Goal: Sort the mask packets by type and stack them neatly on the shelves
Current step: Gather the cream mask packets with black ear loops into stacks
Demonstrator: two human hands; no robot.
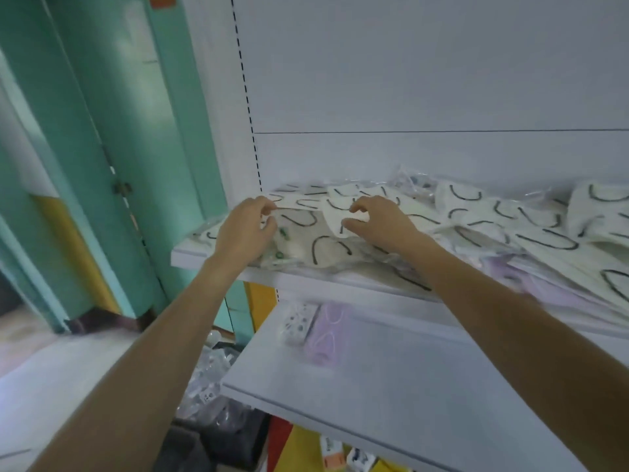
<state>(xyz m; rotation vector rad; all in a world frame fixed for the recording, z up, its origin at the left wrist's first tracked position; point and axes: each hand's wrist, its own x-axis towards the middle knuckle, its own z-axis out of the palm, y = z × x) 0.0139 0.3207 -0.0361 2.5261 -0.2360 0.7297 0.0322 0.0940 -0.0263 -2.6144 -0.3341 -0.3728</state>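
Many glossy clear-plastic mask packets [476,226], white with black ear loops, lay heaped on the upper shelf [211,258] at frame centre; left hand [246,229] and right hand [377,219] each pinched a packet edge.

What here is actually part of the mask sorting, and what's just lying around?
Part of the job: left hand and right hand, both gripping white packets on the upper shelf; lilac packet and patterned packet on the lower shelf.
Just lying about: teal door; dark crate; clear plastic heap, contents unclear.
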